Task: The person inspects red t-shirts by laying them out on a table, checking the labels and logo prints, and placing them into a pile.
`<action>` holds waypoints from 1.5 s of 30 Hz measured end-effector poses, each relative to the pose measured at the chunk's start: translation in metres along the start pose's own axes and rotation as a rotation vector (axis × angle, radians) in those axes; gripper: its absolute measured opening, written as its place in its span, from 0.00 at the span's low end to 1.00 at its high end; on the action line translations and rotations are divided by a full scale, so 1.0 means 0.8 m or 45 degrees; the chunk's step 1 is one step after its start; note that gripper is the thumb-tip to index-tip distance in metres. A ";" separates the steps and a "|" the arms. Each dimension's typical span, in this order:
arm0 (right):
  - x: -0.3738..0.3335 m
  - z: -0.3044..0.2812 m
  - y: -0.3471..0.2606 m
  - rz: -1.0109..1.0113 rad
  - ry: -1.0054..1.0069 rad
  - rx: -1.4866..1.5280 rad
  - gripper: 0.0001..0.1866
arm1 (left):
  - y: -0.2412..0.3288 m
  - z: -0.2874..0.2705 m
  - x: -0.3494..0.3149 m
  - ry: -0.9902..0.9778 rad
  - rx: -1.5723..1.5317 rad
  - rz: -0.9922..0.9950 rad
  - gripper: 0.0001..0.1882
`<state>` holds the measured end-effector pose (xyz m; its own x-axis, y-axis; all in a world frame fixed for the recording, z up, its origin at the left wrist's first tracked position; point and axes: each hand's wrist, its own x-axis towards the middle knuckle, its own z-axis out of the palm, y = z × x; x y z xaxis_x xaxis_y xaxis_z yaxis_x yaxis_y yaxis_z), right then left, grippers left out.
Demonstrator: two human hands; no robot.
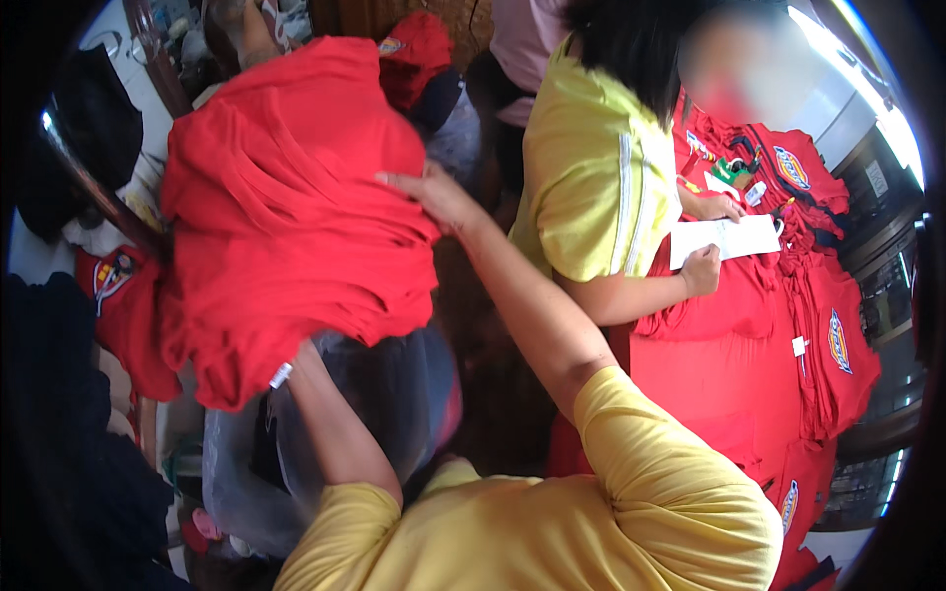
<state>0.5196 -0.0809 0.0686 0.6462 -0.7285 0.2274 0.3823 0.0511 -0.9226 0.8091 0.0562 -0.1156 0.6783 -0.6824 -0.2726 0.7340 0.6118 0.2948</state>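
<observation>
A thick stack of folded red shirts (286, 217) fills the upper left. My right hand (434, 192) presses flat against its right side, fingers spread along the top fold. My left hand (305, 355) is under the stack's lower edge, mostly hidden by the cloth, next to a small white tag (281, 375). Just below the stack is a clear plastic bag (394, 404) with dark cloth in it. Both my sleeves are yellow.
A co-worker in a yellow shirt (591, 177) stands at the right, hands on a white paper sheet (724, 239) lying on red shirts spread over a table (778, 364). Dark clothing (59, 414) lies at the left. Another red shirt with a badge (123, 295) is left of the stack.
</observation>
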 end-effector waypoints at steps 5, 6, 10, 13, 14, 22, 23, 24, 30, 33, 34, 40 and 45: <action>-0.023 0.037 -0.079 -0.298 -0.116 -0.159 0.15 | 0.038 0.045 -0.012 -0.112 0.065 -0.001 0.29; -0.036 0.055 -0.096 -0.298 -0.091 -0.258 0.14 | 0.054 0.048 -0.023 -0.130 0.070 0.014 0.29; -0.092 0.102 -0.144 -0.418 -0.429 -0.077 0.12 | 0.101 0.026 -0.095 -0.160 0.113 0.024 0.29; -0.160 0.134 -0.191 -0.301 -0.175 -0.521 0.13 | 0.121 -0.012 -0.158 -0.140 0.135 0.016 0.29; -0.173 0.137 -0.186 -0.341 -0.153 -0.486 0.10 | 0.132 -0.022 -0.179 -0.132 0.150 0.035 0.29; -0.252 0.165 0.003 -0.615 -0.091 -0.812 0.29 | 0.158 -0.063 -0.221 -0.056 0.184 -0.012 0.28; -0.267 0.174 0.041 -0.486 -0.146 -0.825 0.31 | 0.157 -0.086 -0.232 -0.007 0.196 -0.010 0.28; -0.286 0.184 0.075 -0.358 -0.193 -0.842 0.34 | 0.160 -0.099 -0.241 0.019 0.207 -0.014 0.28; -0.335 0.208 0.235 0.282 -0.061 -0.812 0.38 | 0.157 -0.161 -0.276 0.148 0.265 -0.101 0.28; -0.332 0.240 0.211 0.494 0.039 -0.606 0.38 | 0.204 -0.168 -0.272 0.182 0.298 -0.081 0.28; -0.327 0.252 0.192 0.548 0.090 -0.507 0.38 | 0.225 -0.166 -0.271 0.190 0.321 -0.077 0.28; -0.317 0.274 0.266 0.571 0.110 -0.778 0.45 | 0.318 -0.120 -0.347 0.436 0.708 0.354 0.28; -0.310 0.258 0.234 0.692 -0.296 -0.751 0.49 | 0.211 -0.055 -0.378 -0.405 2.270 1.432 0.25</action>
<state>0.5672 0.2507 -0.0961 0.7852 -0.5431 -0.2976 -0.3889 -0.0585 -0.9194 0.7294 0.3831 -0.0236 0.5256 -0.5328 0.6632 -0.8186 -0.1044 0.5648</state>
